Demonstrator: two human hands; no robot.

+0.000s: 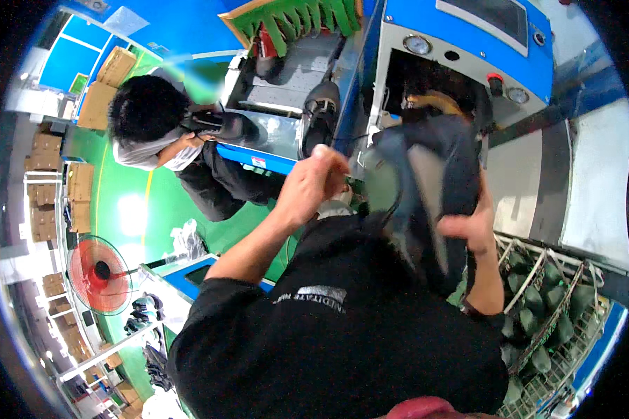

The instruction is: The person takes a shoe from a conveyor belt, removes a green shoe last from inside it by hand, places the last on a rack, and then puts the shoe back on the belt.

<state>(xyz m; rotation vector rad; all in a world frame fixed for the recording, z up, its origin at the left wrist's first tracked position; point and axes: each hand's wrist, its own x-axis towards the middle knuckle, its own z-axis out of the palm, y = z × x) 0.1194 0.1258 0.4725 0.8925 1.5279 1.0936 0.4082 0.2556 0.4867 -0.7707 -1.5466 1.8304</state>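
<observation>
My right hand (472, 227) grips a dark shoe (458, 171) by its near right side, with the thumb laid across it. The shoe is smeared by motion, and a pale grey band runs along it. It is held in front of the opening of a blue and white machine (391, 70). My left hand (314, 183) is raised to the left of the shoe, apart from it, fingers curled in; whether anything lies inside them is hidden. Just beyond that hand, a black shoe (320, 115) rests on the end of a conveyor (276, 94).
A co-worker (150, 115) sits at the left with a dark shoe (227, 127) in hand. Green strips (293, 24) hang over the conveyor, with another shoe under them. A wire rack (538, 314) of green shoe lasts stands at right; a red fan (101, 272) stands left.
</observation>
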